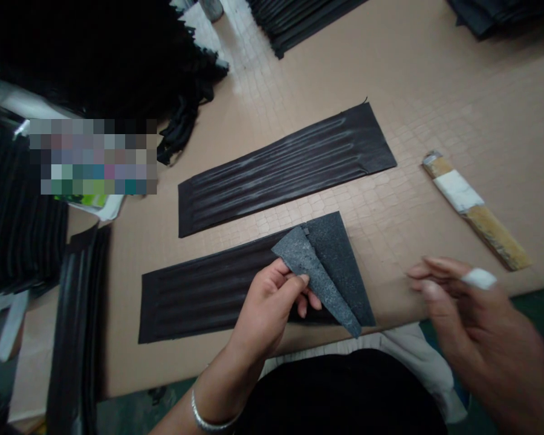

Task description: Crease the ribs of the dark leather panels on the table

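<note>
Near strip (pixel 208 290), dark and ribbed, lies on the tan table (pixel 403 223) just beside the far strip (pixel 285 166), on its side toward the person and roughly parallel to it. At its right end I log a grey, rough face, with a narrow grey flap (pixel 316 277) turned up. Left hand (pixel 272 296), a bracelet (pixel 196 414) at the wrist: thumb and fingers pinched on that flap, nearer the person than the far strip's right half. Right hand (pixel 476 332): blurred, right of the far strip and nearer the person, fingers loosely parted, a white band (pixel 479 278) round one finger. From my remote view I also note a stick (pixel 476 211) with a white wrap, right of the far strip; a row of dark strips (pixel 79 314) to its left; a dark stack (pixel 303 24) beyond it; a black heap (pixel 95 54) beyond its left end
</note>
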`<state>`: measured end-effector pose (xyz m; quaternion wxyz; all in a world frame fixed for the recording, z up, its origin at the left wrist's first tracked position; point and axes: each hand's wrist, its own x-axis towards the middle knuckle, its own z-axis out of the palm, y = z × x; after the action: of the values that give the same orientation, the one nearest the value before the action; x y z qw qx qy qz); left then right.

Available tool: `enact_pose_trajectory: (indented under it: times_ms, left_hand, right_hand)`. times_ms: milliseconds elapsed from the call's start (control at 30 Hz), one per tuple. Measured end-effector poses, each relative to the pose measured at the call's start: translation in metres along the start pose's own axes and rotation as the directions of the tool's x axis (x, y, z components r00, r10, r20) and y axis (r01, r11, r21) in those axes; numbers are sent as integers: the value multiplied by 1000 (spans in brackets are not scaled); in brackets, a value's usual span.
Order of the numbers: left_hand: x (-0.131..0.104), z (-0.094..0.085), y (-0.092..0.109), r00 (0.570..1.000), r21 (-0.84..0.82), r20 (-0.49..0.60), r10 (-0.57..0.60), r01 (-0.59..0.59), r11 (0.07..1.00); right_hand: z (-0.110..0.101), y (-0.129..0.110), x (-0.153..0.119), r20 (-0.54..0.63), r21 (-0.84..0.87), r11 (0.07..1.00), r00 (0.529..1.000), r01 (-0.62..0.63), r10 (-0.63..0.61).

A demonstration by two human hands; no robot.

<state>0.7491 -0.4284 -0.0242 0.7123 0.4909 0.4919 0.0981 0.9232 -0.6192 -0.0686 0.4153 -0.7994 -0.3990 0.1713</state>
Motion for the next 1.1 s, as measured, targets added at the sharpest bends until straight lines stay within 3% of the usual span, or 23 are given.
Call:
enact_pose_trajectory:
  times_ms: [133,233,367,567,867,1100]
  left_hand:
    - [-4,-1,1,999,-38,30,-38,39,998]
    - [-9,-3,0,993,-86,72,-88,95,992]
    - [-14,-4,0,990,-175,69,-127,137,975]
    - [-20,-4,2,995,-265,74,-60,77,961]
    - [-23,-1,0,997,-115,-6,-80,79,990]
    - [-27,-2,-1,996,-149,-9,-89,87,985]
  right_hand:
    - [44,-36,29,227,235,971,974,-43,-12]
    - [58,-44,42,314,265,960,949,-93,5]
    - [60,-49,45,285,252,966,958,-60,-15]
    - [54,-57,41,229,243,969,967,50,-108]
    - [50,-70,34,188,206,951,944,231,-270]
    - [52,-65,35,207,213,955,945,209,-253]
